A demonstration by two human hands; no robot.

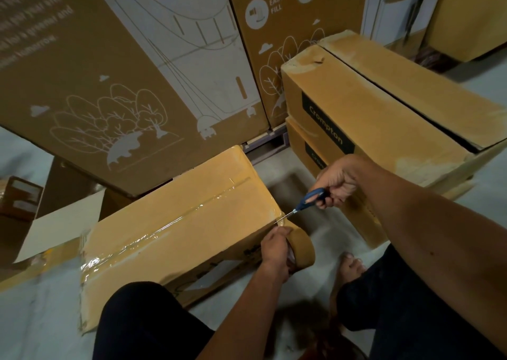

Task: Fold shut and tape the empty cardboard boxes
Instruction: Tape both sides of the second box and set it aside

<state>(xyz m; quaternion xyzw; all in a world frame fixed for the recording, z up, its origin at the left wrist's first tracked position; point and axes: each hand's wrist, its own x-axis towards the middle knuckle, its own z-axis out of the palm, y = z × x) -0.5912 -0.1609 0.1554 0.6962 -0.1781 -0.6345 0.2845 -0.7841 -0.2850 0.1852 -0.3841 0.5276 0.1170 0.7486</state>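
At the near right corner of the taped box (175, 233) on the floor (323, 238), the left hand (275, 249) grips a tape roll (300, 247); the right hand (336, 184) grips blue-handled scissors (304, 201), blades at the tape.

The pale floor (323, 238) carries a closed cardboard box (175, 222) with clear tape along its top. To the right two long boxes (378, 129) lie stacked, and tall printed boxes (115, 79) stand behind. A bare foot (349, 267) rests on the floor.
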